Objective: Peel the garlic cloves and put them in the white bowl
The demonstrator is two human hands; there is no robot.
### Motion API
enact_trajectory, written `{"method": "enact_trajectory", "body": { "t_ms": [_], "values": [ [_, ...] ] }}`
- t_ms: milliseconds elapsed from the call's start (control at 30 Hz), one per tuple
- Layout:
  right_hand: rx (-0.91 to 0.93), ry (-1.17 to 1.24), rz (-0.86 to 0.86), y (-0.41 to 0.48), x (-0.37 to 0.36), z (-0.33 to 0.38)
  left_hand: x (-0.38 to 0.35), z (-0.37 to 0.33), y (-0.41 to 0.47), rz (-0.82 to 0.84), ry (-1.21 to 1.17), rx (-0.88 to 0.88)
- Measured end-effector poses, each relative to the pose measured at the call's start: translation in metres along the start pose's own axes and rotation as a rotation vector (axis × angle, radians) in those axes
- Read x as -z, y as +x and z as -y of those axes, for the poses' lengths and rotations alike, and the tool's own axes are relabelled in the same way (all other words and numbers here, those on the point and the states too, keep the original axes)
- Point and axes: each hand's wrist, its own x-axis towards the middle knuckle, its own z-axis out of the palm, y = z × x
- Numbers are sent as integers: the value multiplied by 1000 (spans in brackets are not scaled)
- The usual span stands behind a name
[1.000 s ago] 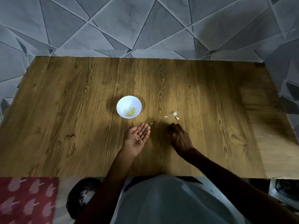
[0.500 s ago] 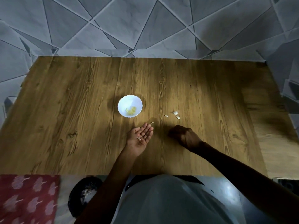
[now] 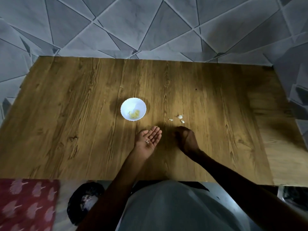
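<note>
Lying on spread palm-up left grip (image 3: 152, 137), garlic bits (image 3: 147, 141), right grip (image 3: 185, 137) curled beside, hold not visible, white bowl (image 3: 133, 104) near

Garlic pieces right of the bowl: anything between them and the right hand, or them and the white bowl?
Nothing visible. The garlic pieces lie just beyond the right hand, and only bare table separates them from the white bowl. The left hand, palm up, sits nearer the person, off that line.

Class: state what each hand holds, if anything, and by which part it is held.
Left hand: small pale scraps lie loose on its open palm, ungripped. Right hand: fingers curled, contents cannot be told.
</note>
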Motion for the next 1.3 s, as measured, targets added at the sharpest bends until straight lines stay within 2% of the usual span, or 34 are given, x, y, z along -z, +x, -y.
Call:
{"method": "enact_trajectory", "body": {
  "t_ms": [100,167,200,300,400,567,700,800,1000,1100,1300],
  "values": [
    [-157,327,-52,6,10,40,-8,7,0,-44,14,-15],
    [-170,554,-7,6,15,65,-13,13,2,-57,12,-11],
    [-158,577,13,6,16,73,-15,15,3,-52,7,-6],
    [-131,321,65,6,14,81,-16,19,7,-14,40,15],
    [-112,221,27,8,15,80,-18,20,10,7,30,19],
    [-11,254,3,6,17,70,-22,20,8,23,-9,22],
    [-54,358,-87,9,28,62,-26,20,4,8,-25,7],
    [-66,241,-117,11,39,38,-21,14,9,21,-46,-19],
    [-174,-73,46,-11,37,-16,3,-9,14,48,-82,-44],
    [-100,-78,14,-17,31,-19,9,-17,16,45,-108,-41],
    [13,-92,62,-21,8,-4,8,-18,15,29,-110,-29]
  ]
}}
